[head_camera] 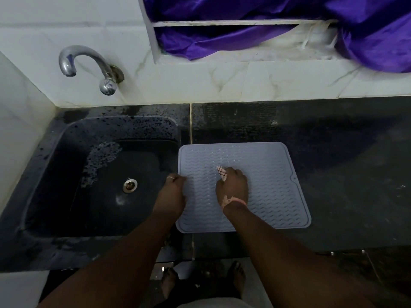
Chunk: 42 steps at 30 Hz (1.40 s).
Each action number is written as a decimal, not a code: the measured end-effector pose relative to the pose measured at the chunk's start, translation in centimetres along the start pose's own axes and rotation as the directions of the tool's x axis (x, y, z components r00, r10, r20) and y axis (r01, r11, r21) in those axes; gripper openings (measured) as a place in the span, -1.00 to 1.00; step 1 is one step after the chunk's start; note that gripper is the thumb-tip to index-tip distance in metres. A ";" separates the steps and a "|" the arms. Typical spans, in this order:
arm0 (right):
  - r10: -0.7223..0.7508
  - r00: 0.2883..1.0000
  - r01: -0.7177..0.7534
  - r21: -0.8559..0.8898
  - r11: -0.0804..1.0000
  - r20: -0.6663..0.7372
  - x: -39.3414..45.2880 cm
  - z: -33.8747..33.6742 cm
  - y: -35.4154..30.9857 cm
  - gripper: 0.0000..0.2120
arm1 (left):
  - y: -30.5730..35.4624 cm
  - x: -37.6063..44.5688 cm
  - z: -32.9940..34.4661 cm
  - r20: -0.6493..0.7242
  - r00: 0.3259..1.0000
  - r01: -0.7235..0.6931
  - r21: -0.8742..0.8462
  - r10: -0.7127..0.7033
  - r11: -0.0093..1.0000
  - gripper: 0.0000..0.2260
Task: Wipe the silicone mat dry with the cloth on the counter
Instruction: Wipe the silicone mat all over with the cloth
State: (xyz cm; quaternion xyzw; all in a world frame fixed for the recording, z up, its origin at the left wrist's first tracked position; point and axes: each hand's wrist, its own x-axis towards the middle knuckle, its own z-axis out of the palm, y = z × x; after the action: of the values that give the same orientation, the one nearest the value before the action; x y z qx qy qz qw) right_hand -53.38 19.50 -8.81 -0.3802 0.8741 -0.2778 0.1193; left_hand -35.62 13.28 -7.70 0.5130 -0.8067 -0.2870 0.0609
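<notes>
Wiping appears under way: the right hand [232,185] sits near the middle of the mat [271,170], fingers curled round a bunched cloth [222,172], of which only a pale striped end shows past the knuckles. The mat lies flat on the counter [333,141] at centre frame, just right of the sink [66,174], its left edge at the basin's lip. Most of the unwiped ribbed surface lies toward the right and the top of the frame from the cloth, so the next stroke would likely run that way; the right hand is the nearer for it. The left hand [173,192] holds the mat's left edge, fingers curled at the rim; whether they pinch it or only press cannot be told. The mat is nearly square, slightly longer across the frame.

The dark stone counter looks wet in patches, and the basin is beaded with water. A tap [89,65] projects from the tiled wall at upper left; purple fabric [289,25] hangs at upper right.
</notes>
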 end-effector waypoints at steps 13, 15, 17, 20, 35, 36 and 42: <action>0.136 0.924 -0.354 0.664 0.659 0.357 -0.9 2.6 -5.7 -0.90 | -1.0 0.1 -0.2 -0.033 0.992 0.116 -0.162 -0.122 0.980 -0.78; 0.186 0.912 -0.410 0.783 0.467 0.367 0.0 1.5 -4.6 -0.75 | -1.1 0.1 -0.3 0.012 0.990 0.140 -0.157 -0.140 0.978 -0.70; 0.263 0.917 -0.395 0.789 0.472 0.302 1.5 -0.2 -2.4 -0.64 | -1.4 0.0 -0.3 0.039 0.987 0.160 -0.177 -0.156 0.971 -0.59; 0.389 0.916 -0.379 0.544 0.749 0.103 3.5 -3.6 2.0 -0.65 | -2.0 -0.3 0.0 0.039 0.988 0.154 -0.170 -0.149 0.973 -0.48; 0.043 0.995 -0.047 0.043 0.998 0.093 -1.0 1.0 -4.4 -0.72 | -2.3 0.3 0.4 0.050 0.986 0.161 -0.032 -0.159 0.986 -0.54; 0.052 0.989 -0.065 0.091 0.994 0.139 -1.3 1.5 -5.3 -0.73 | -2.3 0.2 0.4 0.041 0.987 0.157 -0.034 -0.156 0.987 -0.56; 0.172 0.837 -0.542 0.744 0.391 0.520 -0.5 0.4 -7.3 -0.94 | -2.4 -0.1 0.5 0.022 0.986 0.165 -0.046 -0.165 0.985 -0.70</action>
State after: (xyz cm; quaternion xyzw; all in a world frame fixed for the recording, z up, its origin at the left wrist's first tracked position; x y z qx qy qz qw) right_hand -48.51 15.65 -4.95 -0.1079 0.6321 -0.5730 0.5103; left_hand -33.84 12.81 -9.38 0.5739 -0.7549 -0.3146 0.0419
